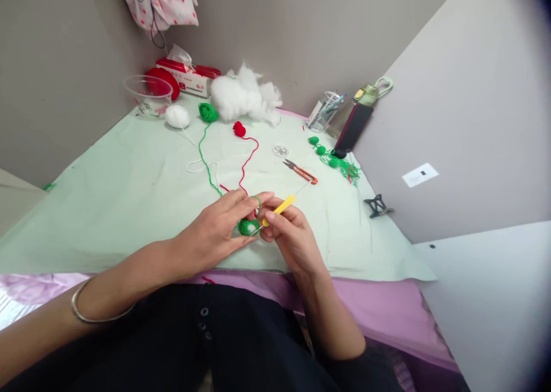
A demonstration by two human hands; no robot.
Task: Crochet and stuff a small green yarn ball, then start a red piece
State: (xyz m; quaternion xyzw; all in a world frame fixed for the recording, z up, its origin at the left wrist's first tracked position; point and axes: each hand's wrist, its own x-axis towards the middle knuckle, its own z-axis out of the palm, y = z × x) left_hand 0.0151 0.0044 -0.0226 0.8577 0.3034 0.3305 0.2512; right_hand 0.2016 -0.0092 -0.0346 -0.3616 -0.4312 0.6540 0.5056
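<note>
Looks like home craft corner here, grey walls [327,30] meeting behind cloth-covered table [142,168]! Up at eleven o'clock, polka-dot fabric [166,4] hanging, tissue box [189,81] below, homely touches both. Green yarn ball [208,112] there too, fluffy white stuffing [243,98] between eleven and twelve: handicraft supplies, clearly. Over between one and two, drink bottle [367,95] against wall. Wall plate [420,175] at three. Down at five, pink cloth [379,309] peeking from under pale green cover. Domestic all round!
</note>
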